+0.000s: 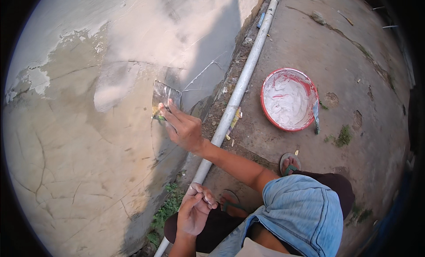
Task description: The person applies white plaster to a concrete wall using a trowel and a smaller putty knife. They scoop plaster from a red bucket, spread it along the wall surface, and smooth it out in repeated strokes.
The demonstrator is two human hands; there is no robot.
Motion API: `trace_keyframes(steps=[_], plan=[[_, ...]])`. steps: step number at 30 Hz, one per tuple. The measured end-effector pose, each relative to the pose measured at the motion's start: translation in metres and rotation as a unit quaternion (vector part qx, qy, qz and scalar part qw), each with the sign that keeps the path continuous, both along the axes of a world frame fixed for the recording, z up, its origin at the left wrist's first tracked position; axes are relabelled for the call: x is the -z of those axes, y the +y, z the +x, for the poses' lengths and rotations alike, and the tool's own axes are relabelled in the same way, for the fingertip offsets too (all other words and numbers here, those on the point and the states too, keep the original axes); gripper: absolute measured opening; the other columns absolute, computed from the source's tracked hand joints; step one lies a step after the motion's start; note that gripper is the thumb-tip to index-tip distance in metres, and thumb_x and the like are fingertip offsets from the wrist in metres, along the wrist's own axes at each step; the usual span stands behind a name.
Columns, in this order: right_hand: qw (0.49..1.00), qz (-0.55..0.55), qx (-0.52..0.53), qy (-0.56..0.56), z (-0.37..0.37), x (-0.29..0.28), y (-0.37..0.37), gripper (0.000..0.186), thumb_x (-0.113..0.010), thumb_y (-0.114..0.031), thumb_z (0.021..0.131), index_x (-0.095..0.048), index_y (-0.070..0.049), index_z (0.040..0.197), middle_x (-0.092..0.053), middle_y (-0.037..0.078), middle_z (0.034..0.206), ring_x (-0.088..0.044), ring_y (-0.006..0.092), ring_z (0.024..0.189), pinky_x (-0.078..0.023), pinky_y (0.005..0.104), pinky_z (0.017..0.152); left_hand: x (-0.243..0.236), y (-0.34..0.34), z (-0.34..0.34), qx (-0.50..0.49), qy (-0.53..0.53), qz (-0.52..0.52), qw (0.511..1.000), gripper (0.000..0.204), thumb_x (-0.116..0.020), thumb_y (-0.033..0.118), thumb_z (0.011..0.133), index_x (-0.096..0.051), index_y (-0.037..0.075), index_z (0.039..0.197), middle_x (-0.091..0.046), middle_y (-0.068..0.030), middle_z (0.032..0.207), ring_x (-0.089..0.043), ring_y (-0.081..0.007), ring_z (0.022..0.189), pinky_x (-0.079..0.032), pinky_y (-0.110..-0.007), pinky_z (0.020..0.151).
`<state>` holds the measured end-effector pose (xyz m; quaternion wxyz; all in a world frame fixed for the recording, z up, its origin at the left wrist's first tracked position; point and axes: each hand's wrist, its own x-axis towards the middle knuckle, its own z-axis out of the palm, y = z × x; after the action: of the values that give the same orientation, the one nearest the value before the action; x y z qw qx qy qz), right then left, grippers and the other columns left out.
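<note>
My right hand [183, 128] is stretched out to the wall [88, 137] and grips a flat, wide putty knife [164, 94]. Two fingers press on its smeared metal blade, which lies against the wall beside a crack and a thin white ridge of putty. Closer to my body, my left hand [197, 208] is turned palm up with its fingers curled in, white residue on them and nothing seen inside. A red-rimmed tub [264, 107] of whitish putty stands on the ground to the right. Some fresh pale putty [116, 86] coats the wall left of the blade.
A long grey pipe [242, 84] runs along the foot of the wall, passing under my right forearm. A second spatula-like tool [316, 117] leans on the tub's right side. Weeds [166, 206] grow by the wall base. My sandalled foot [290, 163] is on the cracked concrete ground [310, 40].
</note>
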<state>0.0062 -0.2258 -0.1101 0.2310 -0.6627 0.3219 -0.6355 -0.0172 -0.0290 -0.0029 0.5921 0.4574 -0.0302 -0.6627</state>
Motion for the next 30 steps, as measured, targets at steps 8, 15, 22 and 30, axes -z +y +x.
trace_keyframes(steps=[8,15,22,30], plan=[[0.948,0.229,0.090,-0.203,-0.081,0.067,-0.121,0.021,-0.059,-0.005,0.092,-0.063,0.006,0.110,-0.071,0.019,0.085,-0.072,0.0199,0.077,-0.054,0.0311,0.066,-0.005,0.011,0.003,-0.039,-0.004,-0.018,0.999,0.013,-0.057,0.015,0.092,-0.049,0.011,0.102,-0.051,-0.0036,0.087,-0.052,-0.0163,0.084,-0.045,-0.032,0.072],[0.926,0.303,0.224,0.023,-0.072,0.162,-0.211,0.036,-0.060,-0.015,0.087,-0.063,-0.003,0.120,-0.068,0.026,0.098,-0.065,0.0428,0.091,-0.050,0.0462,0.082,-0.005,0.015,0.003,-0.044,-0.004,-0.009,0.999,0.013,-0.057,0.013,0.092,-0.050,0.010,0.102,-0.052,-0.0049,0.087,-0.053,-0.0171,0.083,-0.046,-0.033,0.071],[0.942,0.272,0.195,-0.025,-0.042,0.167,-0.189,0.035,-0.059,-0.014,0.088,-0.063,-0.006,0.122,-0.068,0.025,0.097,-0.066,0.0424,0.090,-0.049,0.0467,0.081,-0.008,0.023,0.006,-0.051,-0.013,-0.007,0.999,0.013,-0.057,0.014,0.091,-0.049,0.010,0.101,-0.052,-0.0050,0.086,-0.053,-0.0173,0.081,-0.046,-0.033,0.071],[0.993,0.069,0.092,-0.039,-0.005,0.097,-0.058,0.050,-0.063,0.000,0.079,-0.062,-0.010,0.128,-0.064,0.023,0.117,-0.069,0.0352,0.092,-0.055,0.0382,0.074,-0.004,0.015,0.007,-0.019,0.000,-0.005,1.000,0.014,-0.057,0.015,0.092,-0.049,0.010,0.101,-0.051,-0.0046,0.086,-0.052,-0.0171,0.081,-0.045,-0.032,0.071]])
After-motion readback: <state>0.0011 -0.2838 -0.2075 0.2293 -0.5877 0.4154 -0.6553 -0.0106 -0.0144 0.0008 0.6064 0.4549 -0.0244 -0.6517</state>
